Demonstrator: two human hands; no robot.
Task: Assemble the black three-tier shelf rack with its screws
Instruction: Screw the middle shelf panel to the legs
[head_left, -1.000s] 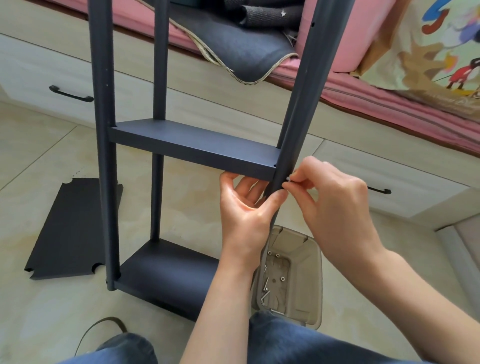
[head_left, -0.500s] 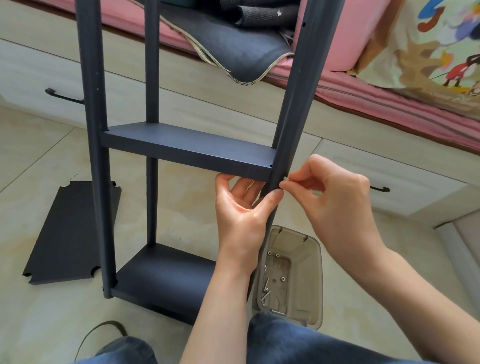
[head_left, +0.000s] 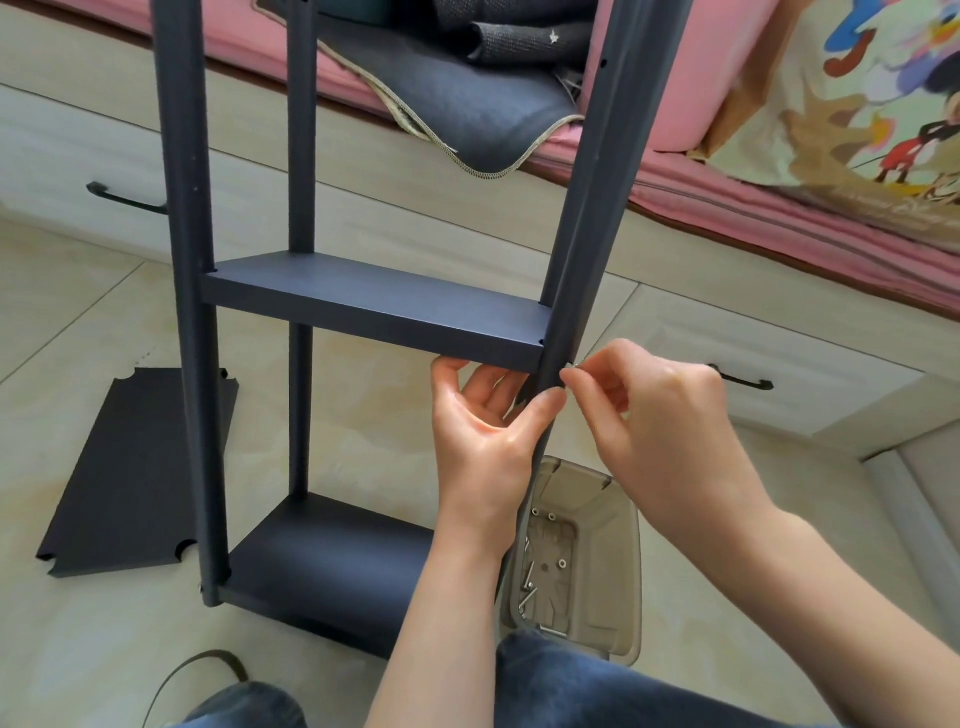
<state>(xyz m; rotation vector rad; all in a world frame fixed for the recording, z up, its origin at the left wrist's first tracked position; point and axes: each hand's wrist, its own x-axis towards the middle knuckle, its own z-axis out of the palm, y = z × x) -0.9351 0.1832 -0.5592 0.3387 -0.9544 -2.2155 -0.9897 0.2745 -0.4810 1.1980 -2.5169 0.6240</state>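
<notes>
The black rack stands upright on the floor with a bottom shelf (head_left: 332, 566) and a middle shelf (head_left: 374, 312) fitted between its posts. My left hand (head_left: 483, 431) grips the near right post (head_left: 597, 218) just below the middle shelf, thumb on the front and fingers behind. My right hand (head_left: 660, 415) pinches a small silver screw (head_left: 567, 367) at the post's side, level with the shelf corner. A third loose black shelf panel (head_left: 130, 467) lies flat on the floor at the left.
A translucent brown plastic tray (head_left: 618, 561) holding several screws and nuts sits on the floor behind my wrists. A bed base with drawers, pink bedding and a dark cushion (head_left: 467, 109) runs across the back. My jeans-clad knees fill the bottom edge. A strap (head_left: 197, 670) lies bottom left.
The view has shifted slightly, the rack sitting a little further left. Both hands stay at the post, the right fingers still working the screw at the shelf corner.
</notes>
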